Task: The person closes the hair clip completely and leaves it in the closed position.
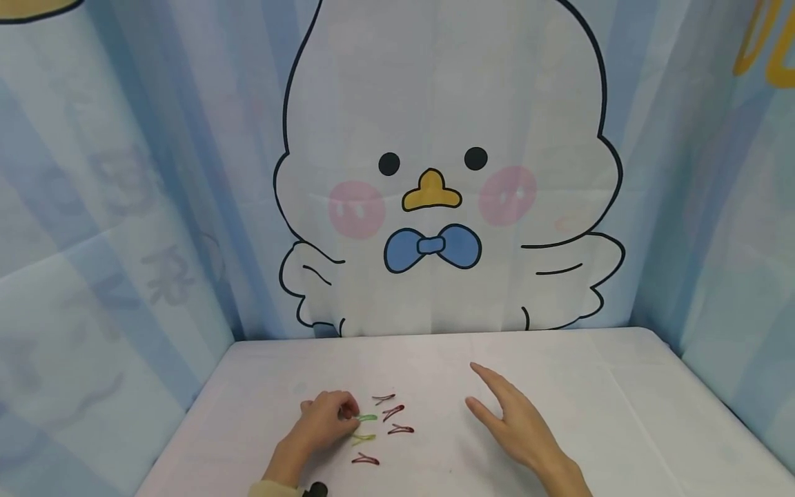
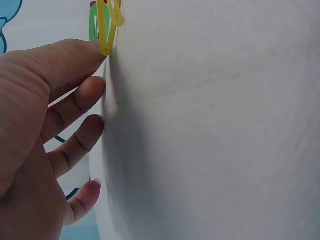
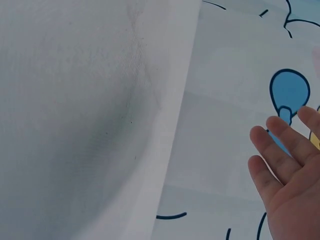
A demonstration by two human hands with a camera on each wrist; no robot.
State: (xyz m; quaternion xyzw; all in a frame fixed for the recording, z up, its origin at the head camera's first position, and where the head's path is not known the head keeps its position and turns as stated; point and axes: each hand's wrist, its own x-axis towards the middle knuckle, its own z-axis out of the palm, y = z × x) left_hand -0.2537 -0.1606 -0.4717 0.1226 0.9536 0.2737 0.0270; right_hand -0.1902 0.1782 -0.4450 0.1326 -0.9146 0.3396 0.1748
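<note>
Snap hair clips lie open on the white table. My left hand (image 1: 326,417) has its thumb and forefinger at the near end of a green hair clip (image 1: 368,417), pinching it. In the left wrist view the thumb overlaps the contact, and the other fingers of that hand are loosely bent. A yellow hair clip (image 2: 104,30) is just in front of the green one, close to the thumb tip. My right hand (image 1: 515,424) hovers over the right part of the table, holding nothing, its fingers extended and the thumb spread apart.
Dark red hair clips are grouped right of the left hand: one at the back (image 1: 384,398), two below it (image 1: 393,412), and a nearer one (image 1: 365,459). Behind the white table (image 1: 621,414) hangs a curtain (image 1: 435,297) with a cartoon bird; side curtains flank it.
</note>
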